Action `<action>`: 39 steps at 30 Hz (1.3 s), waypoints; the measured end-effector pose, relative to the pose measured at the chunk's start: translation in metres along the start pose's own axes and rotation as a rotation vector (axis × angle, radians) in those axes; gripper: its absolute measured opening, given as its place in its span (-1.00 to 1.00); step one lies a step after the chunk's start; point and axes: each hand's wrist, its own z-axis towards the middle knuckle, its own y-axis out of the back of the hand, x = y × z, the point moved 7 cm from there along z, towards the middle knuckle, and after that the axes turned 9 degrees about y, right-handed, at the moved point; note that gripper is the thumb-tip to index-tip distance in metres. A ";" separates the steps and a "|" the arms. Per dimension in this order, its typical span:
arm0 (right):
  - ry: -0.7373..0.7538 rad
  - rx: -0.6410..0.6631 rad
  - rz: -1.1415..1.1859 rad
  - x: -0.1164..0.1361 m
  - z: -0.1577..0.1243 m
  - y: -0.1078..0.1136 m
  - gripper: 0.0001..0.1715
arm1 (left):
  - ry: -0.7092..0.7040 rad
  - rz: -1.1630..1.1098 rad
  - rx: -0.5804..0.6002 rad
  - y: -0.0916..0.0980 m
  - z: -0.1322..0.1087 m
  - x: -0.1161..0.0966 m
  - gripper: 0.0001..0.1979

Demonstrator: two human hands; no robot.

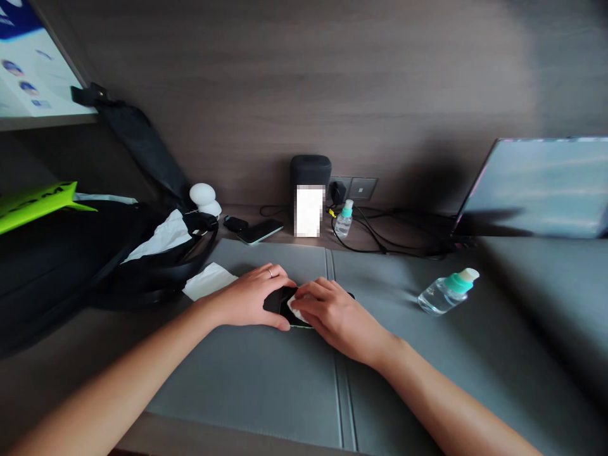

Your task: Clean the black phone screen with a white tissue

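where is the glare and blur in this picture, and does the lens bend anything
Head view: glare washes the laptop screen pale at right, dark shadow beside it; a pixelated patch hides the front of the black speaker; the wide lens tilts the shelf at left; the left hand on the phone and the right hand pressing the white wipe are sharp.

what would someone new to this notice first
The eye goes to mid-desk, where the left hand holds a black phone flat on the grey desk mat while the right hand presses a white wipe onto it. To the right, a clear bottle with a teal cap lies on its side on the mat. A black bag bulks at the left edge.
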 end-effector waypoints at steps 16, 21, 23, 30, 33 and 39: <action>-0.052 -0.037 0.017 -0.015 -0.008 0.009 -0.72 | -0.003 0.009 0.004 -0.001 0.000 0.002 -0.35; -0.002 -0.018 0.012 -0.007 -0.006 0.009 -0.73 | -0.001 0.011 0.000 -0.001 -0.001 0.001 -0.36; 0.016 -0.008 0.033 -0.006 -0.007 0.010 -0.73 | 0.001 0.008 0.003 -0.001 -0.001 0.001 -0.36; 0.016 -0.028 -0.034 -0.003 -0.001 0.004 -0.72 | 0.013 0.021 0.005 -0.001 0.000 0.002 -0.36; 0.101 0.016 -0.012 0.006 0.000 0.001 -0.72 | 0.012 0.012 -0.002 -0.001 0.000 0.002 -0.35; 0.035 -0.003 -0.038 0.000 -0.001 0.006 -0.70 | 0.002 0.002 0.008 -0.001 0.000 0.000 -0.36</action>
